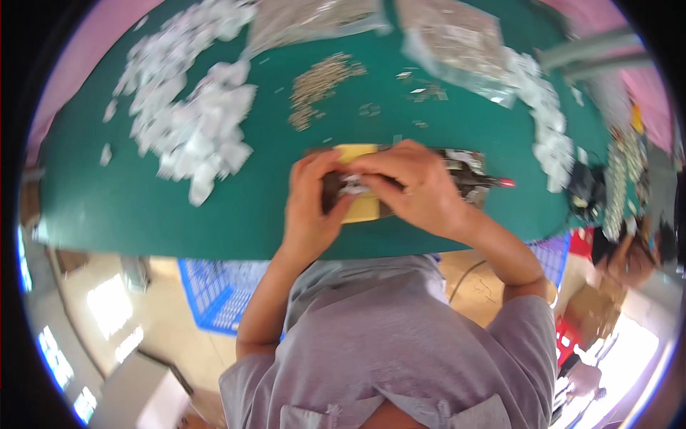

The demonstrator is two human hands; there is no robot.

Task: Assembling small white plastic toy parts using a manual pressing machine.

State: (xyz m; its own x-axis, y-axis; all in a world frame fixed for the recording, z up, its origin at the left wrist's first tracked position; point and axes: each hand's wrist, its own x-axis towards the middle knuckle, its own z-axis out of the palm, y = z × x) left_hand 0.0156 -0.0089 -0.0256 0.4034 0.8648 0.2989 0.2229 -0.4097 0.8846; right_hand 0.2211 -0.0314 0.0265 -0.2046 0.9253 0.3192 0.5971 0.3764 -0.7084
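Both hands meet at the near middle of the green table, over a yellow block (366, 209) on a dark fixture (464, 159). My left hand (309, 196) curls at the block's left side, its index finger and thumb closed round a small whitish piece (352, 184). From the right, my right hand (418, 180) pinches at the same piece, fingertips close to the left ones. Blur and fingers hide the piece's exact kind. Right of my right hand, a black tool with a red tip (506, 183) lies across the fixture.
A big heap of white pieces (207, 121) covers the table's left. Small tan parts (325, 79) lie beyond my hands, with clear bags of parts (457, 43) at the far edge. More white pieces (550, 143) line the right. A blue basket (214, 297) sits below the front edge.
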